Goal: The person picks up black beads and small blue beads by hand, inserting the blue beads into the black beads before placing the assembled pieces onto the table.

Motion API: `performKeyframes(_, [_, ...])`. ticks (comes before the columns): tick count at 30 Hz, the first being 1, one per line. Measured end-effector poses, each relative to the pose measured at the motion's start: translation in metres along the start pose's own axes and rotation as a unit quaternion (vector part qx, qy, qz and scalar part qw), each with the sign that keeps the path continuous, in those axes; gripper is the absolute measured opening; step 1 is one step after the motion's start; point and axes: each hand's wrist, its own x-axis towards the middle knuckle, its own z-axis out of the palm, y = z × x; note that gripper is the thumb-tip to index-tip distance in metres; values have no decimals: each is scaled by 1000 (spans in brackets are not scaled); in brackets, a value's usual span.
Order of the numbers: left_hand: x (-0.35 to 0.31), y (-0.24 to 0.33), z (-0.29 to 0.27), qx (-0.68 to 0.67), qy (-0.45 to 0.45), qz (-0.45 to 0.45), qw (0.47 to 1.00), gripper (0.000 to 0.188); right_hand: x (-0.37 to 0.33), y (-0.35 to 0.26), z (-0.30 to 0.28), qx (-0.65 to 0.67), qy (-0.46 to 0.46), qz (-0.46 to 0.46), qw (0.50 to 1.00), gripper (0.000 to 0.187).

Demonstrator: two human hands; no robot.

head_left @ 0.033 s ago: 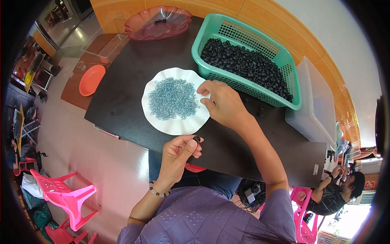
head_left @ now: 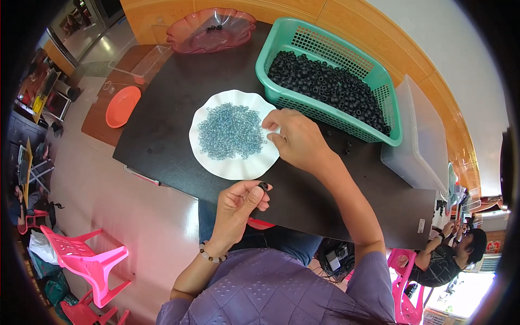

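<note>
Below the plate, my left hand [head_left: 238, 201] pinches a small black ring-shaped piece [head_left: 263, 186] between thumb and fingers. My right hand [head_left: 297, 136] hovers at the right rim of a white scalloped plate [head_left: 238, 171]. Its thumb and forefinger are curved toward each other with a gap between the tips, and I see nothing held there. Many tiny clear blue-grey beads [head_left: 230, 131] lie heaped on the plate. Behind my right hand, a green plastic basket [head_left: 331, 115] holds a pile of black ring-shaped pieces [head_left: 325, 81].
A translucent red bowl [head_left: 233, 38] with a few black pieces stands at the far left of the dark table [head_left: 162, 124]. To the right is a clear plastic box [head_left: 414, 141]. Loose black pieces [head_left: 348, 148] lie near the basket. Another person [head_left: 449, 254] sits at the right.
</note>
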Motion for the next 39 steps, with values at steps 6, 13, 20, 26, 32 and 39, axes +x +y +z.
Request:
performKeyframes(6, [-2,3,4,58,-16,-5,998,26,-5,4,5,-54,-40,-16,998,13])
performKeyframes(13, [-2,-1,0,35,-2,15,999,24,-4,5,13,-64,-36,6,997,7])
performKeyframes(20, [-1,-2,-4,-16,-16,10,1000,25,-11,3,8,-49,33,-28,998,6])
performKeyframes(26, [-1,0,-2,-8,-57,16,998,24,-51,-28,-36,202,-52,-45,977,6])
performKeyframes(32, [0,-3,9,39,-99,35,994,22,-83,-39,-54,132,-48,-82,987,10])
performKeyframes(39, [-1,-7,20,44,-112,21,993,21,-99,-37,-60,110,-22,-98,989,11])
